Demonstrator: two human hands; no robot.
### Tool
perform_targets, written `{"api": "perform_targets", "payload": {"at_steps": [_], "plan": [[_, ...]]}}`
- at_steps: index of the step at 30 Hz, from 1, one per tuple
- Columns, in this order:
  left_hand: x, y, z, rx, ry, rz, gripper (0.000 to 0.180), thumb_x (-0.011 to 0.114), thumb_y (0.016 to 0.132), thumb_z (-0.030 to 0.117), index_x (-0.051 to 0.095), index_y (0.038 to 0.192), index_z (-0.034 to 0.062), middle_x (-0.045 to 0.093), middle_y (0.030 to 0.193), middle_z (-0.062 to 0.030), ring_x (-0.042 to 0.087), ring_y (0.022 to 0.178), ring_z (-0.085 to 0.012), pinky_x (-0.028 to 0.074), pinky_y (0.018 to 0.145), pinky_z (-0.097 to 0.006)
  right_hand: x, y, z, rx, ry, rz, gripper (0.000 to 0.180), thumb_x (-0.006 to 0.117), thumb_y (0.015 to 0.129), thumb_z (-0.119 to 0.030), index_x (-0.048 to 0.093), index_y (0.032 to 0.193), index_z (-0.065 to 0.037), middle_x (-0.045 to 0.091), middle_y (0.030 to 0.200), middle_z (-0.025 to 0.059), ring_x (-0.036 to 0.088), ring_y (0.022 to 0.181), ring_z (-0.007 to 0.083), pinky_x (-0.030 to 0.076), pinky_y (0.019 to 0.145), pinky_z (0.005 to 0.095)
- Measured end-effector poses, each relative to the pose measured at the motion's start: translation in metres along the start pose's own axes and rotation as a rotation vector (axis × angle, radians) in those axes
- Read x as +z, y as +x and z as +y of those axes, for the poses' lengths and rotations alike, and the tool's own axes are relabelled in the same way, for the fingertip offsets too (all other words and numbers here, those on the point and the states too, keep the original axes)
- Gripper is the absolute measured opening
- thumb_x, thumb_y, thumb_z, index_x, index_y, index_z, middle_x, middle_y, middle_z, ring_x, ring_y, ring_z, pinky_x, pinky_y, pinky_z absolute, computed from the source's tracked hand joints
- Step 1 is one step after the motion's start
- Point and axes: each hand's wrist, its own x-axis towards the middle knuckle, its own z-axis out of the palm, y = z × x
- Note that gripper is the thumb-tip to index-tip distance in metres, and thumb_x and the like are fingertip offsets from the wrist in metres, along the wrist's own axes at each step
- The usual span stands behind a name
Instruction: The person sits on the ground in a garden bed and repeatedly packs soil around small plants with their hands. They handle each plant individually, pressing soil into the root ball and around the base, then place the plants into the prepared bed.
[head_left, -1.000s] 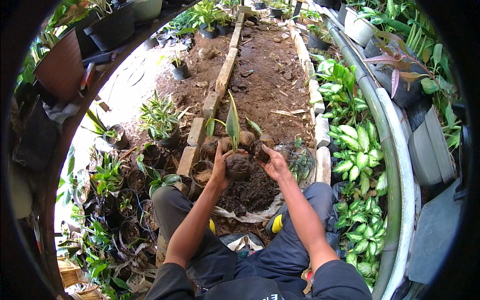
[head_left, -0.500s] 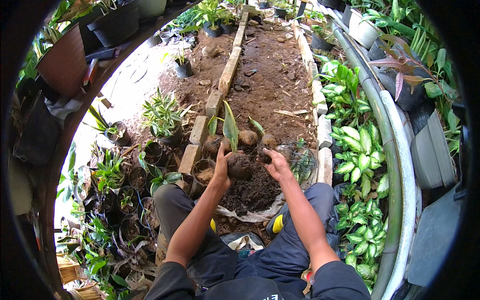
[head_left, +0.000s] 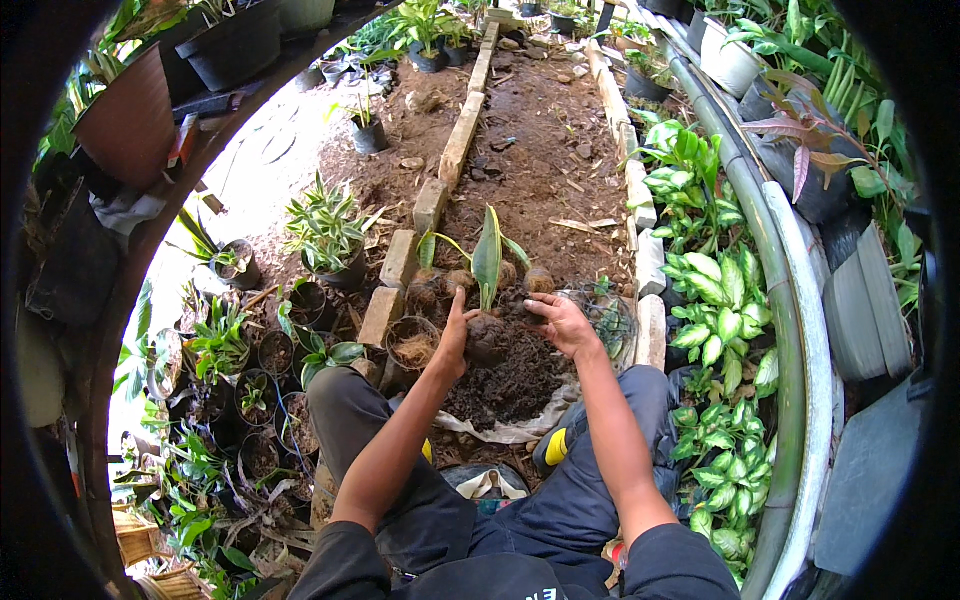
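While the left hand point(head_left: 452, 338) cups the root ball point(head_left: 487, 341), its leaf point(head_left: 487, 258) has shifted rightward, nearer the loosely spread right hand point(head_left: 568, 325).

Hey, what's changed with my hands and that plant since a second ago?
The left hand and the leafy plant with its root ball have shifted right; the right hand moved slightly right too. Whether it released any soil is unclear. The brick edging and soil heap look unchanged.
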Motion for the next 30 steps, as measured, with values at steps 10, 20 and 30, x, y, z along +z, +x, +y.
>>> {"api": "perform_targets", "payload": {"at_steps": [10, 20, 30], "plan": [[-0.015, 0.028, -0.016, 0.022, -0.171, -0.042, 0.089, 0.036, 0.091, 0.076, 0.055, 0.132, -0.0002, 0.064, 0.126, -0.0163, 0.063, 0.114, -0.0292, 0.048, 0.099, -0.050, -0.005, -0.001, -0.001, -0.011, 0.024, -0.022, 0.024, 0.067, 0.094, -0.008, 0.062, 0.117, -0.005, 0.068, 0.102, 0.0034, 0.069, 0.088, 0.0138, 0.064, 0.077, 0.0336], [-0.021, 0.034, -0.024, -0.077, -0.325, 0.027, 0.081, 0.039, 0.089, 0.077, 0.063, 0.118, 0.0045, 0.069, 0.114, -0.0134, 0.066, 0.104, -0.0294, 0.050, 0.095, -0.052, -0.004, 0.000, -0.001, -0.013, -0.022, -0.059, 0.026, 0.069, 0.093, -0.011, 0.062, 0.117, -0.004, 0.069, 0.100, 0.0027, 0.069, 0.087, 0.0116, 0.062, 0.073, 0.0276], [-0.021, 0.043, -0.035, 0.016, -0.187, -0.036, 0.078, 0.045, 0.090, 0.073, 0.065, 0.118, 0.0031, 0.072, 0.106, -0.0103, 0.070, 0.097, -0.0235, 0.056, 0.088, -0.041, -0.002, -0.002, -0.001, 0.052, -0.133, -0.160, 0.025, 0.071, 0.092, -0.016, 0.068, 0.115, -0.005, 0.071, 0.099, 0.0002, 0.068, 0.087, 0.0092, 0.057, 0.068, 0.0256]]}}
